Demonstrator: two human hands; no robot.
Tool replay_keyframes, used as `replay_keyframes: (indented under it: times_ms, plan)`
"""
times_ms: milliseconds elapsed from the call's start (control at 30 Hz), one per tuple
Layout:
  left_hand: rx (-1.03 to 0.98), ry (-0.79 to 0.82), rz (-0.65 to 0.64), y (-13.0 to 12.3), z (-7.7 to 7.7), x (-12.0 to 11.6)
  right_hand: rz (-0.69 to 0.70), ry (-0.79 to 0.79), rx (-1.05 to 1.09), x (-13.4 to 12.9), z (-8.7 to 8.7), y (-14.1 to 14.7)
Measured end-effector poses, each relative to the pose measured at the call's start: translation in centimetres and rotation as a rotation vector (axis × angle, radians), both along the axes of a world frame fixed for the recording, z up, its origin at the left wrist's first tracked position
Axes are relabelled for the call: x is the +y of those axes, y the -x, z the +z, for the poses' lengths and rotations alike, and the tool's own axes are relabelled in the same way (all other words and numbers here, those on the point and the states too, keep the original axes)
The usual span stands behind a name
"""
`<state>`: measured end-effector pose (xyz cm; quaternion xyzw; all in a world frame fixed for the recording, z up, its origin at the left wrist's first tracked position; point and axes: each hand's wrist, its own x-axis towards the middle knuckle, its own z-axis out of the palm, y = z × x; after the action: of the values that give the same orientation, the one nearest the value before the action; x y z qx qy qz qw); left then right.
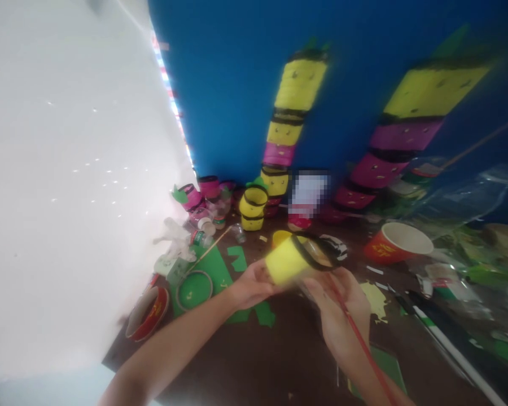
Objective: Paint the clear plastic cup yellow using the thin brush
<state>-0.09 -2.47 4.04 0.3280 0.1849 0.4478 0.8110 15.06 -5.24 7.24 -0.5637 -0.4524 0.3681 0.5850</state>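
Observation:
A yellow cup with a black band round its rim is tilted above the table, its mouth toward the right. Fingers of my left hand are wrapped round its base end. My right hand grips a thin red-handled paintbrush, whose tip is hidden near the cup's black rim. Motion blurs the cup and both hands somewhat. Behind the cup lies a round yellow lid or pot, partly covered, and a dish smeared with black.
Stacks of yellow and pink painted cups stand against the blue wall. Green paper, a tape ring and a cut red cup lie left. A red paper cup, clear plastic and scraps are at right.

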Motion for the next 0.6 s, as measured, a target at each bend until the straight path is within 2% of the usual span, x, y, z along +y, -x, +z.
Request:
replay_keyframes:
  times_ms: [333, 433, 600]
  plan:
    - [0.018, 0.011, 0.064, -0.3, -0.9, 0.1, -0.027, 0.024, -0.134, -0.5, 1.3, 0.3]
    - [0.025, 0.014, 0.071, -0.3, -1.0, 0.1, 0.001, -0.001, -0.135, -0.6, 1.1, 0.4]
    - [-0.001, -0.003, 0.104, 0.2, -0.8, 0.5, -0.043, -0.115, -0.115, -0.5, 0.5, 0.2]
